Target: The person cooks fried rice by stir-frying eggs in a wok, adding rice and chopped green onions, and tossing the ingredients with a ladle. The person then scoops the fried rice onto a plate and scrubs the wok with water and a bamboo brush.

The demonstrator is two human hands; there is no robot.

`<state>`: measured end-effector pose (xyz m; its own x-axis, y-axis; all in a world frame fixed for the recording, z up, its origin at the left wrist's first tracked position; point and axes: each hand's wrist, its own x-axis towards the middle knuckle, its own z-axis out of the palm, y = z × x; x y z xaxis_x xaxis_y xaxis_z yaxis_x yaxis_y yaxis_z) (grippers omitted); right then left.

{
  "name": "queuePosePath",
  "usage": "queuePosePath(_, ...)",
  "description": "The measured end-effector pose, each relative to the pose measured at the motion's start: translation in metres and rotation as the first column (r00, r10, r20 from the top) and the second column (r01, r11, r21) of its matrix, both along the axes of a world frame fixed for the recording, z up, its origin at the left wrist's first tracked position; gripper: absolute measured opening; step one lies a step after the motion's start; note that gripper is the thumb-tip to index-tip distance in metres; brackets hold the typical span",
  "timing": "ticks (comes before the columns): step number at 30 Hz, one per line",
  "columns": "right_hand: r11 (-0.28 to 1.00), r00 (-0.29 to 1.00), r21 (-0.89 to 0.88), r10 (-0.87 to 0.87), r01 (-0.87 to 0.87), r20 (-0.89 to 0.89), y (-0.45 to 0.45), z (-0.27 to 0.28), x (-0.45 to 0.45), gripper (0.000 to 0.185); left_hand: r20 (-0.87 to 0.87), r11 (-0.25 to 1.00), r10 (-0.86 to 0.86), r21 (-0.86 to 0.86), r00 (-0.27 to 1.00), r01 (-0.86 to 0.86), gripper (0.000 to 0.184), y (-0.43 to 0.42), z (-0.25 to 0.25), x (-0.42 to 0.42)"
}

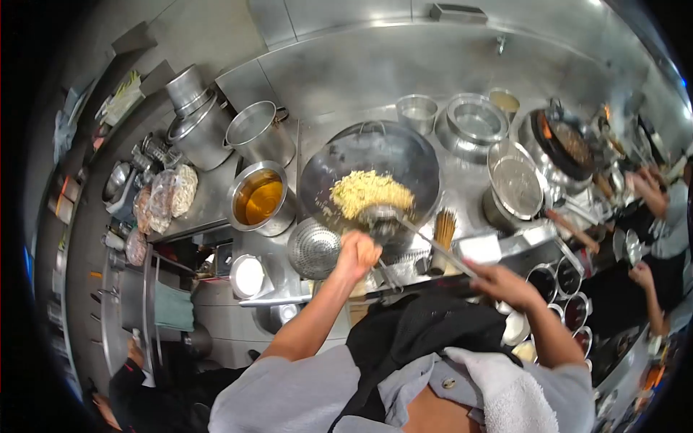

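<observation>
A large dark wok (332, 159) sits on the stove in front of me. In it lies a heap of yellow, grainy food (368, 193) that looks like fried rice. My left hand (359, 254) is closed in a fist at the wok's near rim; the part it grips is hidden inside the fingers. My right hand (507, 283) is wrapped around the long handle of a ladle (437, 245). The ladle's bowl rests against the near side of the food. Just left of my left hand is a perforated strainer (315, 249).
Left of the wok stand a pot of amber oil (260, 200) and a tall steel pot (261, 133). A bamboo brush (445, 229) stands near the ladle. To the right are a mesh strainer (517, 186), a second wok (559, 144) and a co-worker's hands (647, 191).
</observation>
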<state>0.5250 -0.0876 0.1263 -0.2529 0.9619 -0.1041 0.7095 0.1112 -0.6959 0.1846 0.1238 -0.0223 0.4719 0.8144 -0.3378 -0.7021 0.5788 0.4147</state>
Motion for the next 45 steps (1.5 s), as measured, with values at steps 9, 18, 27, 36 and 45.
queuePosePath(9, 0.984, 0.983, 0.008, -0.179, 0.18, -0.04, 0.045, -0.021, -0.021, 0.059, -0.306, 1.0, -0.015, 0.018, 0.952, 0.022, 0.015, -0.083, -0.04, -0.018)
queuePosePath(18, 0.977, 0.981, 0.101, -0.191, 0.187, 0.036, 0.121, -0.088, -0.037, 0.062, -0.093, 0.991, 0.134, 0.034, 0.987, -0.132, 0.016, 0.008, -0.039, 0.04)
queuePosePath(27, 0.955, 0.958, -0.154, -0.269, 0.252, -0.096, 0.065, -0.04, -0.023, 0.062, -0.004, 0.998, 0.056, -0.031, 0.998, -0.056, 0.014, 0.037, -0.047, 0.022)
queuePosePath(36, 0.817, 0.792, -0.227, -0.573, 0.531, -0.211, 0.033, -0.106, 0.043, 0.048, -0.309, 0.977, -0.207, -0.023, 0.928, 0.21, 0.025, 0.016, -0.055, -0.016)
queuePosePath(45, 0.874, 0.404, -0.397, -0.483, 0.281, -0.777, -0.023, -0.047, 0.072, 0.032, -0.31, 0.962, -0.244, 0.046, 0.919, 0.27, 0.066, -0.123, 0.028, -0.049)
